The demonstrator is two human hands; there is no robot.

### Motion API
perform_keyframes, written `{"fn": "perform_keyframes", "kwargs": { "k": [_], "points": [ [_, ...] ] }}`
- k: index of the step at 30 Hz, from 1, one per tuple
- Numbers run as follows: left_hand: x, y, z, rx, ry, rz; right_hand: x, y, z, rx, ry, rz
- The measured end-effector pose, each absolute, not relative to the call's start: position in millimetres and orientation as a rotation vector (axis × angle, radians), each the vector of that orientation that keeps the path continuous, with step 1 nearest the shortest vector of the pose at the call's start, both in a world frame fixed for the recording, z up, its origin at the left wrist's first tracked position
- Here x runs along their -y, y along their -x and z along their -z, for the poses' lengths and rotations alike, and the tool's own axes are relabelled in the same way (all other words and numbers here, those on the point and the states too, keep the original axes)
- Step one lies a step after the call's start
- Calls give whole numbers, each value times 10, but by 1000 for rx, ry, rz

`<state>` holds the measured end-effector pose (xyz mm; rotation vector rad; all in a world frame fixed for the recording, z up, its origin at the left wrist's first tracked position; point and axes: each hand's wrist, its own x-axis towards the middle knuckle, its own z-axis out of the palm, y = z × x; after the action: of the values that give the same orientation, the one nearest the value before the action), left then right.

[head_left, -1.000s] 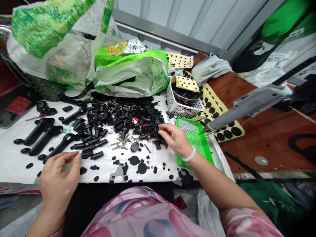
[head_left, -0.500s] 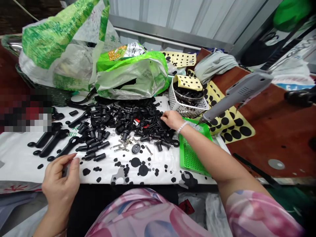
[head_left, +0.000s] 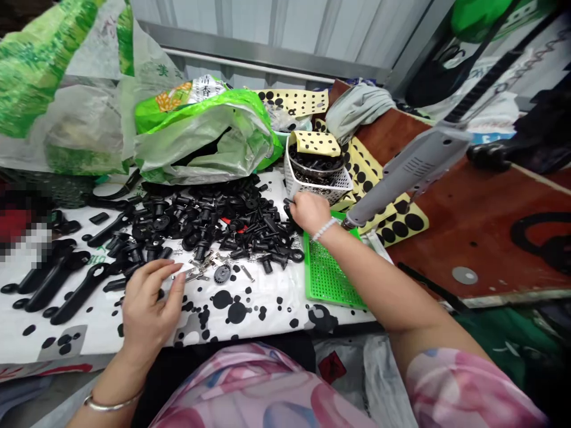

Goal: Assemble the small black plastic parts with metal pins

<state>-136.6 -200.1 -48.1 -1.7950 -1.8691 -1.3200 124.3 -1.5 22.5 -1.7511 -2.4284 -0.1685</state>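
My right hand (head_left: 311,212), with a beaded bracelet at the wrist, has its fingers pinched together at the right end of the heap of black plastic parts (head_left: 196,220). A small dark piece (head_left: 289,203) shows at its fingertips; its kind is too small to make out. My left hand (head_left: 151,303) hovers over the front of the cloth, fingers curved, thumb apart, nothing seen between them. Beyond its fingertips lie small metal strips (head_left: 196,273) and a grey round disc (head_left: 222,274). Black handle-shaped parts (head_left: 53,276) rest to its left.
Under my right forearm sits a green perforated tray (head_left: 328,279). A grey electric screwdriver (head_left: 408,169) hangs over it. Behind are a white basket (head_left: 319,187) of dark parts, yellow sheets of black dots (head_left: 401,223) and green-white plastic bags (head_left: 209,142).
My left hand has moved right, toward the metal strips. My right hand has lifted slightly from the heap with the dark piece at its fingertips. The view has turned right.
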Motion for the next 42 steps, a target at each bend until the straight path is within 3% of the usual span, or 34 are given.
{"fn": "perform_keyframes", "kwargs": {
  "k": [5,11,18,26,30,34,42],
  "points": [
    [2014,1192,495,1840,1946,1273,-160,-1079,-151,2619,1591,257],
    [2100,1243,498,1866,1988,1247,-252,-1030,54,2913,1324,144],
    [2013,1189,418,1881,2064,1191,-319,-1096,139,2943,1304,59],
    [1450,888,187,1744,2306,1020,-30,-1405,-101,2650,1285,-122],
    [986,538,45,1672,2451,812,406,-1664,-223,2280,1072,-515],
    [528,100,-48,1657,2598,379,896,-1856,-145,1918,1070,-1092],
    [-44,-354,36,1738,2619,125,1476,-2043,14,1878,992,-842]
  ]
}}
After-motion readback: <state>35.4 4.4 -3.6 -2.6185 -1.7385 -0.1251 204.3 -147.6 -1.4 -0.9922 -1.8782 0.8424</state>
